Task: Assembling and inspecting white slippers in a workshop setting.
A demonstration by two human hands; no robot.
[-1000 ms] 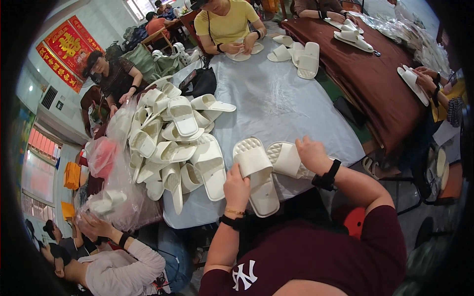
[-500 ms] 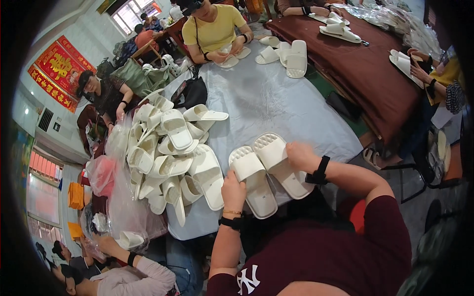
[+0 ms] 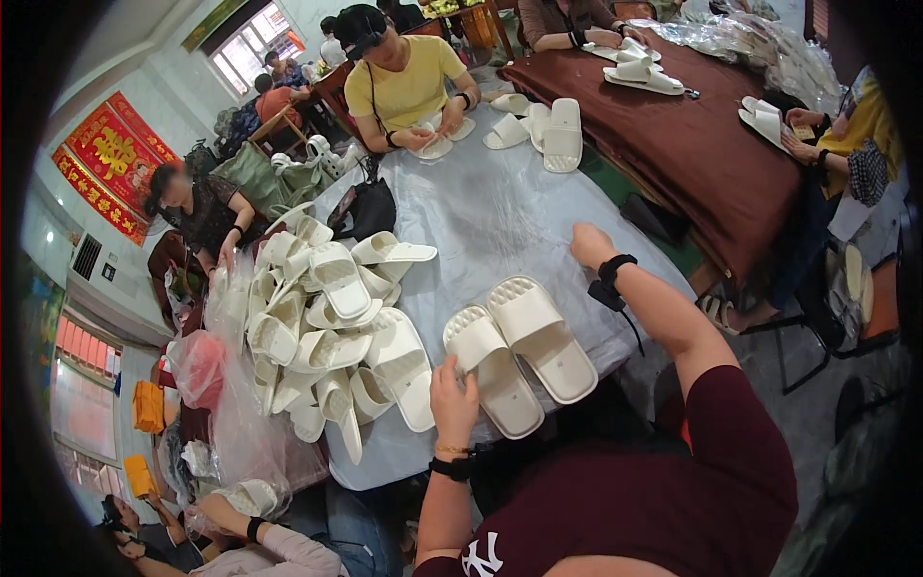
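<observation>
Two cream slippers lie side by side at the table's near edge, toes pointing away: a left slipper and a right slipper, each with a wide strap and quilted footbed. My left hand is at the left slipper's outer side, its finger and thumb apart near the strap, not wrapped round it. Beyond the right slipper and apart from it, my right hand is low over the plastic-covered table. Its fingers are curled in; whatever they may hold is hidden.
Left of my hands rises a heap of cream slippers. Clear plastic bags hang at the left edge. A black bag lies behind the heap. Across the table, a person in yellow handles slippers; another pair lies nearby.
My right hand has let go of the right slipper and moved away over the table. My left hand's grip on the left slipper has loosened. Both slippers have settled flat.
</observation>
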